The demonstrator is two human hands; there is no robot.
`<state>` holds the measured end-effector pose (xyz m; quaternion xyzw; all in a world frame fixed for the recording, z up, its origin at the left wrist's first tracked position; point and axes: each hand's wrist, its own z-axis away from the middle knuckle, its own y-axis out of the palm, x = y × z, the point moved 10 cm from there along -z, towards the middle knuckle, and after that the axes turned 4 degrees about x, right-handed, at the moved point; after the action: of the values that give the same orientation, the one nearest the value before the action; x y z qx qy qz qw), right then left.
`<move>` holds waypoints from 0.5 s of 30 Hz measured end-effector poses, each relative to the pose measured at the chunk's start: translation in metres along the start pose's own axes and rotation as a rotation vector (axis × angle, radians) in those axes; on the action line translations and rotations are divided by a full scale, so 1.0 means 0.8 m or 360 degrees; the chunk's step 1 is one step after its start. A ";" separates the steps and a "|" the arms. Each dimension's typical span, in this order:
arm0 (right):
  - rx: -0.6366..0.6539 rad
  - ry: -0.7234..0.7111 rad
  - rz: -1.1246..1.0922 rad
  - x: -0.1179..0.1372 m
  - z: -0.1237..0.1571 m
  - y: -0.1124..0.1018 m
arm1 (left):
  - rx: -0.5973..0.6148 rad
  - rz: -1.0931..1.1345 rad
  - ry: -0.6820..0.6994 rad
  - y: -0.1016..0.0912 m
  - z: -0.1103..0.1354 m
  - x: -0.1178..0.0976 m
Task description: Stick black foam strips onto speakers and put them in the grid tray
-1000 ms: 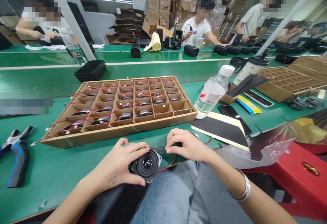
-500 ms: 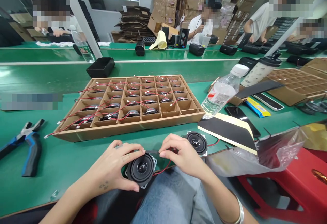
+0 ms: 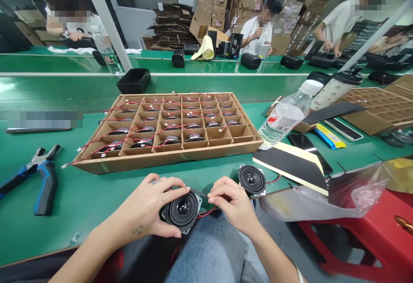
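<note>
Green workbench (image 3: 67,205) | left hand (image 3: 142,205) gripping speaker (image 3: 183,209) | right hand (image 3: 229,201) curled over wire (image 3: 204,213) | tray edge (image 3: 167,159) ahead

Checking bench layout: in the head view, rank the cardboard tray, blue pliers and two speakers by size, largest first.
Cardboard tray
Blue pliers
Speakers, unranked: the speaker in the left hand looks larger than the one by the right hand, but sits nearer the camera.

2 black speaker drivers lie face-up: left driver (image 3: 183,209), right driver (image 3: 251,179).
</note>
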<state>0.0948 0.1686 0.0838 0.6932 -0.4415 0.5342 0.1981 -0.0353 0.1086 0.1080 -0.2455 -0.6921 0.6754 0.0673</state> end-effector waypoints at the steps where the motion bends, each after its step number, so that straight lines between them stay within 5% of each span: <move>1: 0.0001 -0.0012 0.0014 0.001 0.001 0.000 | 0.0008 0.0005 -0.0007 0.001 0.000 0.001; 15: 0.0058 -0.0053 0.0150 0.009 0.004 0.009 | 0.0050 -0.0310 -0.0085 0.008 0.004 -0.014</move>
<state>0.0913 0.1593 0.0879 0.6840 -0.4671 0.5391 0.1527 -0.0251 0.1008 0.1044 -0.1580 -0.7037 0.6826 0.1180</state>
